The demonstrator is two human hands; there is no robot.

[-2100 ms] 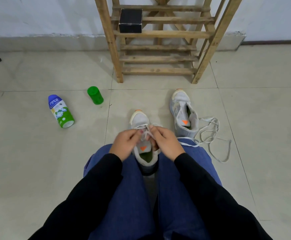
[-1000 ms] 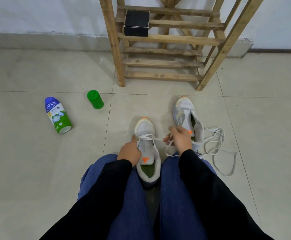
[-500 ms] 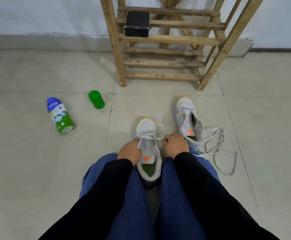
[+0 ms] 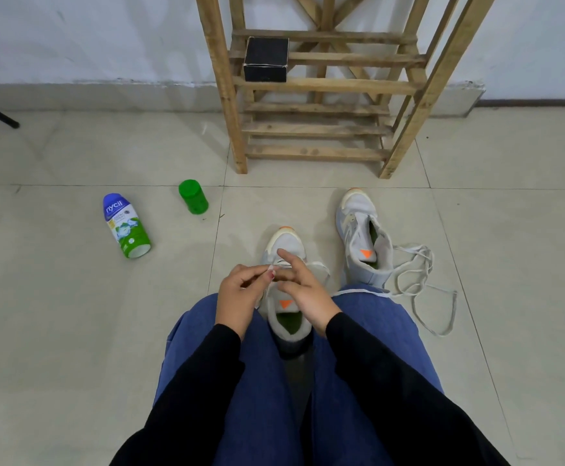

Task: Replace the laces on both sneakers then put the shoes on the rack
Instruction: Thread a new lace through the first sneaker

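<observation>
your left hand point(image 4: 240, 292) has its fingers curled, with thumb and forefinger pinching the tip of the white lace point(image 4: 319, 265) over the first sneaker point(image 4: 284, 242). your right hand point(image 4: 304, 292) is touching it, forefinger straight out toward the rack point(image 4: 230, 112) and the other fingers loosely bent; whether it holds the lace cannot be told. the first sneaker stands on the floor in front of the rack, well short of it, toe pointing at it. the second sneaker point(image 4: 358, 227) stands nearer the rack, in front of its right half, with a loose lace point(image 4: 418, 274) tangled just beside it, below the rack's right front leg. a black box point(image 4: 266, 58) sits at the left end of a rack shelf. out to the left of the rack's left front leg are a green jar point(image 4: 193, 196) and, farther from the rack, a bottle point(image 4: 124, 227) on its side.
</observation>
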